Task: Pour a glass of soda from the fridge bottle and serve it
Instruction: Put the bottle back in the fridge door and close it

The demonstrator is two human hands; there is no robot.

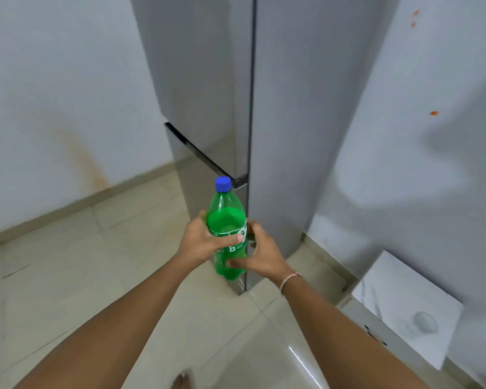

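Note:
A green plastic soda bottle (226, 220) with a blue screw cap (223, 184) is held upright in front of the fridge corner, cap on. My left hand (205, 241) wraps the bottle's label from the left, thumb across the front. My right hand (260, 254) grips the lower part from the right, a thin bracelet on its wrist. The grey fridge (236, 94) stands straight ahead with its doors shut. A clear glass (425, 322) sits on a white surface at the lower right.
White walls flank the fridge on both sides. The floor (96, 262) is pale tile. A white-topped surface (399, 301) holding the glass juts out at the lower right, close to my right forearm. A foot shows at the bottom edge.

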